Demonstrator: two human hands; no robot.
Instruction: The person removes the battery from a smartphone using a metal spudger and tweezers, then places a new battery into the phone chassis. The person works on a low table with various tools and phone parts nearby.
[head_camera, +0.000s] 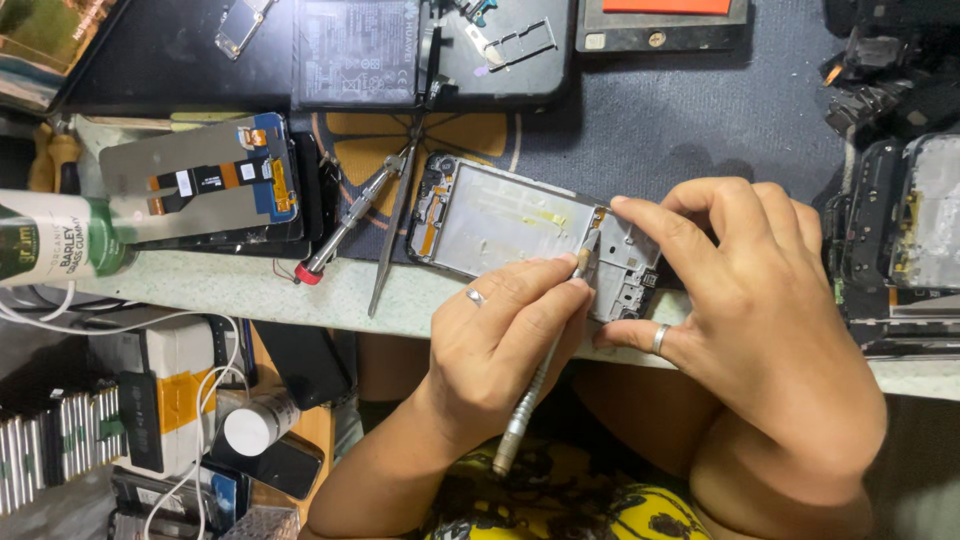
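An opened phone frame (500, 222) with a bare silver mid-plate lies at the front edge of the bench. My left hand (500, 345) grips a slim metal-handled tool (525, 410) like a pen, its tip resting on the frame's right end near the small circuit board (628, 275). My right hand (760, 300) holds that right end of the frame, with the forefinger on its top edge and the thumb under its lower edge. Each hand wears a ring.
Tweezers (392, 235) and a red-capped screwdriver (345, 225) lie left of the frame. Farther left are a display panel with flex cable (200, 180) and a green-and-white bottle (60, 240). A phone with exposed battery (360, 50) lies behind; dismantled phones (915, 220) sit right.
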